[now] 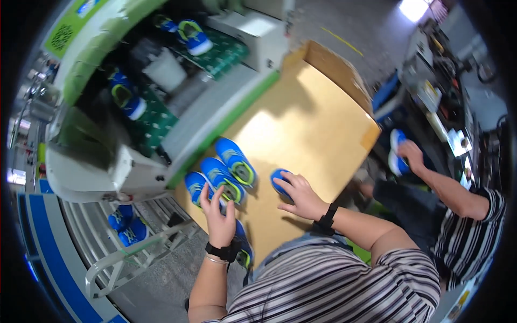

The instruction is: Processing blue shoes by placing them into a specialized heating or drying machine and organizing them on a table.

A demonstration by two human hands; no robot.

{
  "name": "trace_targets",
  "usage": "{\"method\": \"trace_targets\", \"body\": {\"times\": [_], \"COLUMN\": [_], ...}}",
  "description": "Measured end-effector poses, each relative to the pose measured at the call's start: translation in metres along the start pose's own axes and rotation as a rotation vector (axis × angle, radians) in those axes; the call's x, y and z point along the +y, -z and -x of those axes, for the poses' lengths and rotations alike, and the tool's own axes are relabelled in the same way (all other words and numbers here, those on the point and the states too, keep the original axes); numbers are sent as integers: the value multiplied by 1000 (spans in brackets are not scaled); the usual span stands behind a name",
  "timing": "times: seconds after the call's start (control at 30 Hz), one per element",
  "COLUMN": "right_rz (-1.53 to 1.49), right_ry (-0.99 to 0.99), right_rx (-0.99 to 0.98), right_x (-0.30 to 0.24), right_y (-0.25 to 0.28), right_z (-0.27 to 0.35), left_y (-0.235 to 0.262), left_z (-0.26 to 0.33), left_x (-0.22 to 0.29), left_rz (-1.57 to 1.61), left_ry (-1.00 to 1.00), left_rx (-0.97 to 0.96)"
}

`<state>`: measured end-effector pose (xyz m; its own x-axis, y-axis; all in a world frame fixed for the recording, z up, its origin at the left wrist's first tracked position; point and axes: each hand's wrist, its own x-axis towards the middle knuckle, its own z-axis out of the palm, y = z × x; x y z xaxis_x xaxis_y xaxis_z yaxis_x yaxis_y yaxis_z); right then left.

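Three blue shoes with lime-green linings stand side by side at the left of the tan table: one farther off [236,161], a middle one [215,175] and a nearer one [195,184]. My left hand [218,223] is over the nearer pair, fingers spread; whether the fingertips touch the shoes I cannot tell. Behind my left wrist another blue shoe [244,245] partly shows at the table's near edge. My right hand [304,199] reaches over a small visible part of a blue shoe [279,180], its fingers stretched and thumb apart.
A green-trimmed machine [212,116] borders the table [296,129], with blue shoes [194,39] on its dotted green belts. A slatted metal rack [156,237] holds more shoes [129,226]. At the right, a person's hand [411,153] grips a blue-and-white shoe [397,153]. Cardboard [339,72] edges the far side.
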<state>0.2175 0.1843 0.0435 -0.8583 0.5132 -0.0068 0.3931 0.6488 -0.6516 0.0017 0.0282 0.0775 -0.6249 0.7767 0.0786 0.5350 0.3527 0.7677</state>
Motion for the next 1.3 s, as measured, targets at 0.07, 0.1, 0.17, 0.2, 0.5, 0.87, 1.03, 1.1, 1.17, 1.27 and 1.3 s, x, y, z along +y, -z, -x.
{"method": "trace_targets", "body": {"times": [0.07, 0.1, 0.17, 0.2, 0.5, 0.87, 1.03, 1.1, 1.17, 1.27, 1.3], "right_rz": [-44, -86, -152, -156, -123, -152, -130, -138, -165, -166, -158], "right_ry": [-113, -187, -212, -193, -214, -533, -629, -637, -594, -577, -573], "right_rx": [-46, -87, -15, 74, 221, 696, 777, 725, 705, 704, 712], "right_x": [17, 26, 33, 35, 30, 94, 102, 92, 89, 98, 100], "right_y": [-3, -5, -18, -25, -36, 8, 5, 3, -2, -2, -2], "right_z": [32, 41, 55, 59, 108, 89, 107, 102, 93, 93, 92], "left_y": [-8, -13, -25, -31, -102, -244, -293, -313, -323, -320, -317], "left_z": [22, 25, 23, 18, -103, -200, -157, -159, -172, -168, -157], "left_x": [1, 1, -3, 4, 10, 19, 126, 118, 90, 73, 67], "left_rz": [3, -3, -68, -45, 141, 202, -96, -190, 244, 399, 391], "left_ry": [30, 54, -30, -50, -76, 381, 43, -22, 47, 27, 21], "left_rx": [-48, -59, -62, -71, -27, -302, -207, -266, -383, -449, -447]}}
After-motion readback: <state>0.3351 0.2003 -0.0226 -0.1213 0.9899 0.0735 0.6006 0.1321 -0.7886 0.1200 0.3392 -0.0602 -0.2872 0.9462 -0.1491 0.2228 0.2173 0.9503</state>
